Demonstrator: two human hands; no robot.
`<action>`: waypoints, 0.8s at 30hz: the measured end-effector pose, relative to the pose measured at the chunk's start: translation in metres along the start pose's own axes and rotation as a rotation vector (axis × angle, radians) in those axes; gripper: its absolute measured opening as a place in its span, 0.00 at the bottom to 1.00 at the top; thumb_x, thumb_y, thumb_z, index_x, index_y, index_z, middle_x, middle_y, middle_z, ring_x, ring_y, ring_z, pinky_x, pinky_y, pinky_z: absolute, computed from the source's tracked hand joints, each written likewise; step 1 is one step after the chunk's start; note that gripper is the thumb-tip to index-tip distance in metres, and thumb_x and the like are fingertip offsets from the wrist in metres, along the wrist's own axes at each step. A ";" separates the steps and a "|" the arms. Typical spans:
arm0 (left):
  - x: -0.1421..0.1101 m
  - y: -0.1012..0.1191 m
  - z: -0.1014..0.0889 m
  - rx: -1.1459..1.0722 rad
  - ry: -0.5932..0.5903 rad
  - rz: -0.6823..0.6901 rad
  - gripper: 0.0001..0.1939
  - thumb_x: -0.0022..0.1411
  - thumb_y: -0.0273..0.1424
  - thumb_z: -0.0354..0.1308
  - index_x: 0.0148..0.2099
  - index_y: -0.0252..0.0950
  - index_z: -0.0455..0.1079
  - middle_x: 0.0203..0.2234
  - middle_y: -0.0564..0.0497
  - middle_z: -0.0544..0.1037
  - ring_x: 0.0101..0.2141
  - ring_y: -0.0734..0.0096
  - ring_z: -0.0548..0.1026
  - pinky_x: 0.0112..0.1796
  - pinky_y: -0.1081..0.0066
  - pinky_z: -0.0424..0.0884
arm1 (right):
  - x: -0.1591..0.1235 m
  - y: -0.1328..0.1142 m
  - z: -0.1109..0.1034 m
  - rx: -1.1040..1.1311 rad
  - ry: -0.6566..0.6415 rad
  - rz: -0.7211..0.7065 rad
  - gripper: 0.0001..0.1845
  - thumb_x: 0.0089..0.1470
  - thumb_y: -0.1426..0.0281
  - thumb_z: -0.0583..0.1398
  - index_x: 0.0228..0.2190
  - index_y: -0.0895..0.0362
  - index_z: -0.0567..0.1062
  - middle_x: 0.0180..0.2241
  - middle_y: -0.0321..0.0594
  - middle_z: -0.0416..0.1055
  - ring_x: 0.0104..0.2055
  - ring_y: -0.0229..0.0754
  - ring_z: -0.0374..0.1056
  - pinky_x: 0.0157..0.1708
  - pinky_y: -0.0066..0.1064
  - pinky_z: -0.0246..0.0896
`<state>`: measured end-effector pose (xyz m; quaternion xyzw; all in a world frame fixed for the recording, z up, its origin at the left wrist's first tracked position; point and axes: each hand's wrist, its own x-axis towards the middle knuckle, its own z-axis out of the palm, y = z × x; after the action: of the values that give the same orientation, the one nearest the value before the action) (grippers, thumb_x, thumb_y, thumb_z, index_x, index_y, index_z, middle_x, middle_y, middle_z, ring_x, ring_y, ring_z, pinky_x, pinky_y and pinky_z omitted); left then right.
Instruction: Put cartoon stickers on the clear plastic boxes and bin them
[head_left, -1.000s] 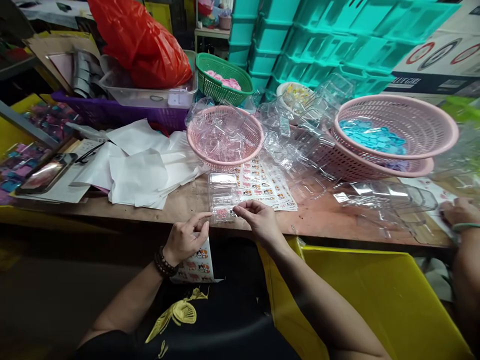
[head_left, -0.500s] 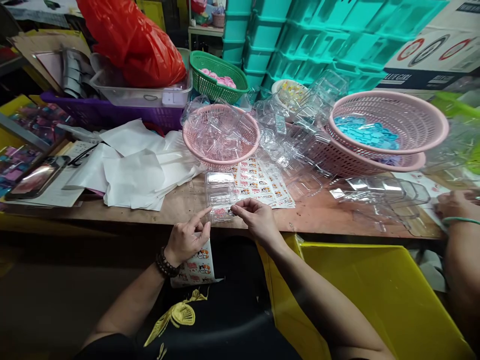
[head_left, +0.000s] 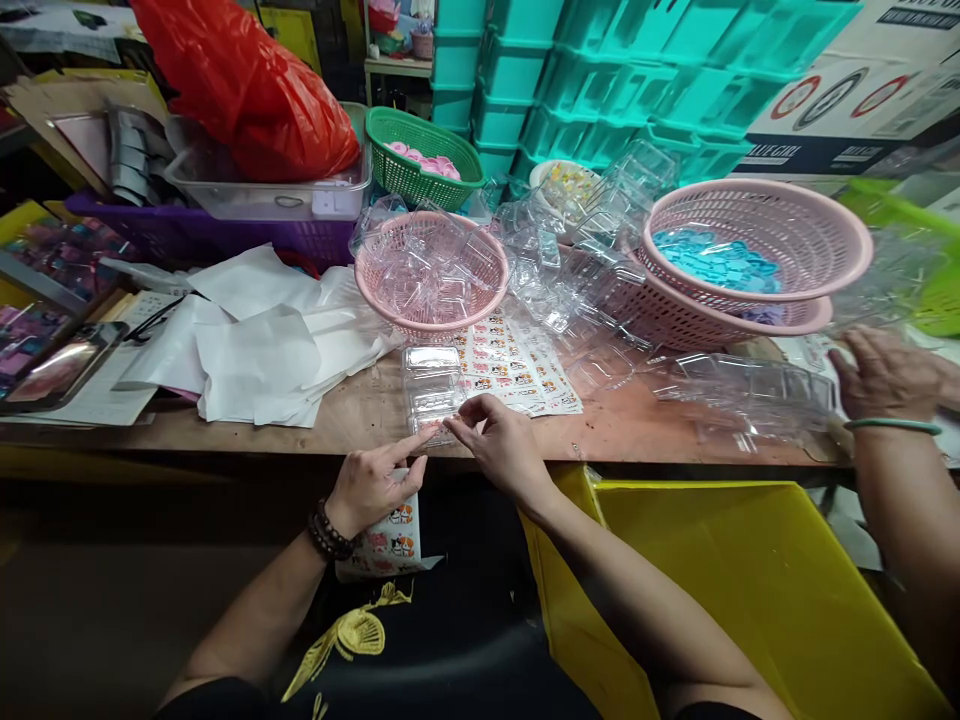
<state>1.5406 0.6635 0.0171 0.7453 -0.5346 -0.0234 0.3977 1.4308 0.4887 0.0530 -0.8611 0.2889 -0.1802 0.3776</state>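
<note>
A clear plastic case lies by the table's front edge, between my hands. My left hand stretches its index finger onto the case's near end, while its other fingers curl over a cat-print sticker sheet hanging above my lap. Thumb and fingertips of my right hand are pinched at the same near end, on a small pink-printed sticker mostly covered by the fingers. Just beyond, more printed sticker sheets are spread flat on the table.
A pink basket of clear cases stands behind the sheets. White backing papers lie left; loose clear cases lie right. Stacked pink baskets hold blue pieces. Another person's hand is at far right. A yellow box stands below the table.
My left index finger has moved onto the case's near end, and my right fingertips have come closer to it, covering more of the sticker. The other person's hand has moved up and left.
</note>
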 end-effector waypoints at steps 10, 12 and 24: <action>0.002 0.029 -0.017 -0.057 0.177 -0.156 0.21 0.66 0.38 0.56 0.57 0.34 0.74 0.15 0.59 0.70 0.17 0.80 0.68 0.26 0.79 0.67 | -0.047 -0.033 -0.009 0.242 -0.274 -0.120 0.30 0.52 0.50 0.66 0.49 0.54 0.67 0.35 0.39 0.73 0.34 0.42 0.69 0.35 0.33 0.65; 0.002 0.034 -0.026 -0.187 0.173 -0.236 0.26 0.62 0.39 0.62 0.59 0.33 0.71 0.16 0.60 0.69 0.18 0.80 0.67 0.27 0.79 0.67 | -0.051 -0.031 -0.002 0.542 -0.426 -0.072 0.28 0.53 0.52 0.66 0.48 0.52 0.66 0.32 0.35 0.70 0.32 0.38 0.67 0.34 0.31 0.65; -0.003 0.027 -0.041 -0.762 -0.342 -0.757 0.22 0.39 0.39 0.77 0.30 0.31 0.72 0.20 0.55 0.75 0.20 0.80 0.69 0.22 0.79 0.65 | -0.056 -0.023 -0.031 0.495 -0.270 -0.134 0.34 0.50 0.60 0.70 0.56 0.48 0.66 0.47 0.43 0.72 0.46 0.45 0.69 0.47 0.38 0.65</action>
<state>1.5371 0.6862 0.0604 0.6743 -0.2405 -0.4763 0.5105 1.3797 0.5195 0.0857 -0.7760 0.1258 -0.1535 0.5986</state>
